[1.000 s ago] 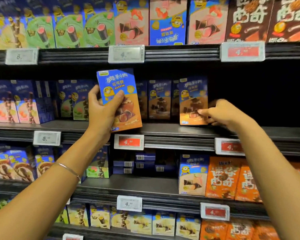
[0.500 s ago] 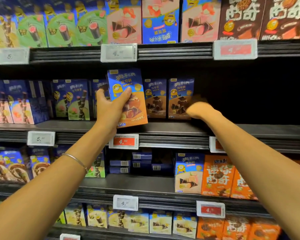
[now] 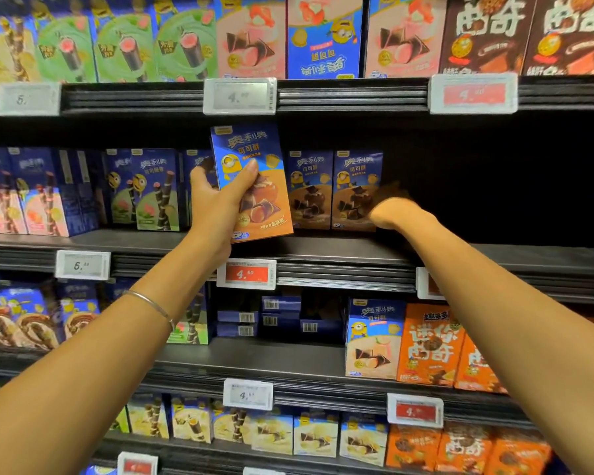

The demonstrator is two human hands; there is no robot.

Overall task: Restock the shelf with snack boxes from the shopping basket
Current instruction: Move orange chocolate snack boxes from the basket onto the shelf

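Shelving step: the left hand grips a blue-and-orange snack box at centre frame, tilted, over the front of the middle shelf. The right hand reaches in beside the rightmost shelved box; its fingers are blurred, so I cannot tell its grip. Next, the held box likely needs standing upright in the dark gap at centre right.

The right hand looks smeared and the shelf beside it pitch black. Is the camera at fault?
Probably not. In the head view the right hand is motion-blurred, while the left hand and its box are sharp. The shelf recess is just unlit, and the red price tag is soft too.
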